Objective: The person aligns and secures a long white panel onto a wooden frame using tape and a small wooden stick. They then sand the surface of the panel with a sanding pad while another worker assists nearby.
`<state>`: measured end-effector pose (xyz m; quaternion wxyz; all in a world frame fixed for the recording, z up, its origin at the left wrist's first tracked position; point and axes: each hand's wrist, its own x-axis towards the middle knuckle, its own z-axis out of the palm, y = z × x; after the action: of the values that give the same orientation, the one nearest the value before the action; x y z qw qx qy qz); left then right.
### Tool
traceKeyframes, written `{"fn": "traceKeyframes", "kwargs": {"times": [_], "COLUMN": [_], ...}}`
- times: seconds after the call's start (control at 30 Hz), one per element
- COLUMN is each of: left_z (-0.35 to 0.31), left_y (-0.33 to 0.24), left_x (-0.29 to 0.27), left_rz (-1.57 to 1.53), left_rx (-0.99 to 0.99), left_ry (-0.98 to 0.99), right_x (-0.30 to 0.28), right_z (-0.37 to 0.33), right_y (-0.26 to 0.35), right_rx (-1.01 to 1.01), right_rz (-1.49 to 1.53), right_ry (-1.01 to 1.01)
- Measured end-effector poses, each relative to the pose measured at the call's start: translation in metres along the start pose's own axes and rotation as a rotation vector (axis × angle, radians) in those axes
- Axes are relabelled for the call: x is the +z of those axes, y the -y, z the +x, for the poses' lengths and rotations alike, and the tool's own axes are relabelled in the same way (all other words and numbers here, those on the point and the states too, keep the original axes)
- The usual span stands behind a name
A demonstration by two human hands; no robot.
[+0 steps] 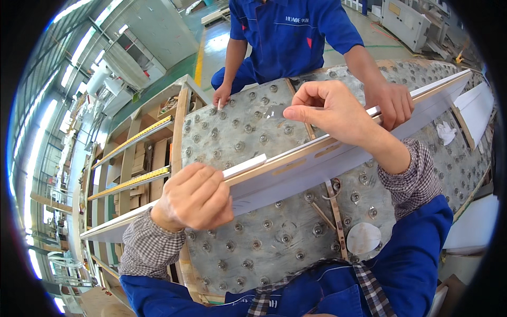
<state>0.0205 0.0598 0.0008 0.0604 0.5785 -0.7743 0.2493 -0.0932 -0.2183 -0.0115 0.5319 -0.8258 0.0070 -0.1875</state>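
A long white panel (pixel 285 187) stands on its edge, running from lower left to upper right, with a wood-coloured top edge holding slots. My left hand (pixel 195 195) is closed at this edge, around the near end of a short white strip (pixel 245 165) lying along it. Above the panel's middle, my right hand (pixel 332 111) is raised with thumb and fingers curled together; whatever they hold, if anything, cannot be made out. A small whitish scrap (pixel 271 113) shows left of its thumb. Across from me, a co-worker's hand (pixel 391 103) grips the panel farther right.
Beneath the panel is a grey metal table (pixel 253 227) studded with ball rollers. A round white disc (pixel 363 238) and crumpled white paper (pixel 446 133) lie on it. The co-worker's other hand (pixel 222 96) rests near its far edge. A wooden frame with yellow-marked rails (pixel 134 142) adjoins at left.
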Motion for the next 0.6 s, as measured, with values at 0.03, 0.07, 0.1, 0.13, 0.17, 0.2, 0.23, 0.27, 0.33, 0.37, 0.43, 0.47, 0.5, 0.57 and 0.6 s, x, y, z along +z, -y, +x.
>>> {"fn": "traceKeyframes", "kwargs": {"times": [0.03,0.07,0.1,0.13,0.17,0.2,0.23,0.27,0.33,0.37,0.43,0.47,0.5,0.57,0.6], "left_z": [0.008,0.024,0.036,0.04,0.039,0.037,0.037,0.029,0.01,0.011,0.028,0.035,0.04,0.042,0.04], "left_y": [-0.002,-0.004,-0.005,-0.004,-0.005,-0.007,-0.007,-0.005,0.0,-0.002,-0.002,-0.002,-0.003,-0.004,-0.002], "left_x": [-0.003,-0.003,-0.001,0.002,0.005,0.008,0.012,0.009,-0.005,-0.005,-0.002,0.006,0.016,0.02,0.017], "left_rz": [-0.104,-0.209,-0.315,-0.375,-0.388,-0.401,-0.42,-0.383,-0.305,-0.27,-0.304,-0.361,-0.418,-0.433,-0.391], "left_rx": [-0.047,-0.093,-0.139,-0.106,-0.117,-0.128,-0.132,-0.182,-0.287,-0.353,-0.358,-0.302,-0.246,-0.155,-0.122], "left_ry": [-0.007,-0.023,-0.04,0.032,0.026,0.021,0.009,0.007,0.01,-0.071,-0.108,-0.142,-0.177,-0.18,-0.145], "right_x": [0.001,0.0,0.0,-0.001,-0.001,-0.001,-0.002,-0.002,-0.003,-0.002,-0.001,-0.001,-0.001,-0.001,-0.001], "right_z": [0.0,0.0,0.001,0.001,0.002,0.003,0.002,0.001,0.0,0.001,0.001,0.002,0.002,0.002,0.001], "right_y": [0.001,0.001,0.001,0.001,-0.001,-0.002,-0.002,-0.002,-0.002,-0.002,-0.002,-0.002,-0.002,-0.003,-0.003], "right_rx": [0.006,0.014,0.021,0.021,0.021,0.02,0.021,0.019,0.023,0.03,0.032,0.032,0.032,0.025,0.021], "right_rz": [0.004,-0.001,-0.006,-0.006,-0.006,-0.006,0.014,0.037,0.053,0.045,0.034,0.025,0.016,0.021,0.024], "right_ry": [0.005,0.008,0.012,0.018,0.025,0.031,0.042,0.051,0.064,0.069,0.069,0.065,0.061,0.066,0.068]}}
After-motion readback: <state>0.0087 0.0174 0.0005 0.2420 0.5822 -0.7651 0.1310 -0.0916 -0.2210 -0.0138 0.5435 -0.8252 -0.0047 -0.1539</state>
